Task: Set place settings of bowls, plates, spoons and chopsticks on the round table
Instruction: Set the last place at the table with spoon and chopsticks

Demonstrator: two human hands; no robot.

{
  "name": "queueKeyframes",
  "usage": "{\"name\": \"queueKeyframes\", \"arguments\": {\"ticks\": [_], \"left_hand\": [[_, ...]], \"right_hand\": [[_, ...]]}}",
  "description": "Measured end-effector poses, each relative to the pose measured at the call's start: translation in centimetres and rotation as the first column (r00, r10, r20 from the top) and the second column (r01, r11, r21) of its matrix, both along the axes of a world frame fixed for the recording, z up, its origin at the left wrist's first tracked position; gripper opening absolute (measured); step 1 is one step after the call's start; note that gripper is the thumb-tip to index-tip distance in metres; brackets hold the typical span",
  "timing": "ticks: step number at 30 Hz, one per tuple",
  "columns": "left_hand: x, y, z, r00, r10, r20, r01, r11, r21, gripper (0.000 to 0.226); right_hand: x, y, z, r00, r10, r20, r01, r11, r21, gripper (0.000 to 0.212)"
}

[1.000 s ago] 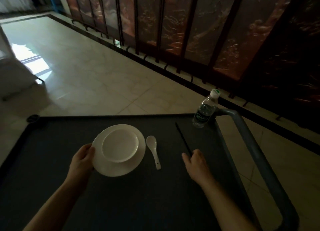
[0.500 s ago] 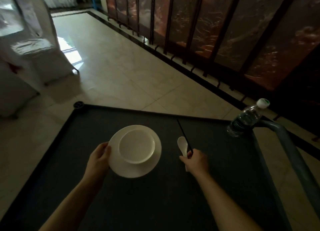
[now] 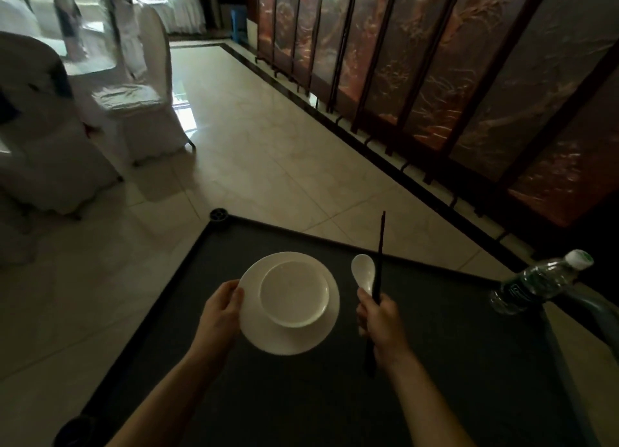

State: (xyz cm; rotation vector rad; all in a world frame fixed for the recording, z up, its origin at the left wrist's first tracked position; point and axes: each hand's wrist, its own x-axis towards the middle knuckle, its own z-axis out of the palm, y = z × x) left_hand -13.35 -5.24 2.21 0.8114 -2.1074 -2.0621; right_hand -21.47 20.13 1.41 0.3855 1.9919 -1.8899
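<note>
Here both hands grasp: left [image 3: 219,309] the plate [image 3: 290,336] rim, right [image 3: 380,322] spoon [image 3: 363,273] and chopsticks [image 3: 380,245].

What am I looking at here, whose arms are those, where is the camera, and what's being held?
There is no machine here. The view comes from a wide-angle camera worn on a person's head, looking forward and down, so the two bare arms are that person's own. The left hand grips the rim of a white plate with a white bowl sitting on it. The right hand holds a white ceramic spoon together with dark chopsticks. Below them is the dark top of a service cart, with a plastic water bottle lying near the cart's handle. Beyond are a tiled floor, white-covered chairs and a painted folding screen.
</note>
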Motion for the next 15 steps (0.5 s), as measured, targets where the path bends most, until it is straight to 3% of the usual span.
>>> {"name": "queueKeyframes", "arguments": {"ticks": [4, 10, 15], "left_hand": [[0.4, -1.9, 1.2, 0.999, 0.021, -0.027, -0.021, 1.0, 0.003, 0.015], [2.4, -4.4, 2.5, 0.989, 0.141, -0.042, -0.141, 0.99, -0.016, 0.019], [5.3, -6.0, 3.8, 0.967, 0.251, -0.049, -0.251, 0.968, -0.007, 0.022]], "right_hand": [[1.1, -4.9, 2.0, 0.998, 0.03, -0.047, -0.032, 0.999, -0.033, 0.038], [1.9, -9.0, 2.8, 0.996, 0.07, -0.048, -0.073, 0.996, -0.057, 0.041], [2.4, -12.4, 2.8, 0.983, 0.143, -0.113, -0.15, 0.987, -0.061, 0.023]]}}
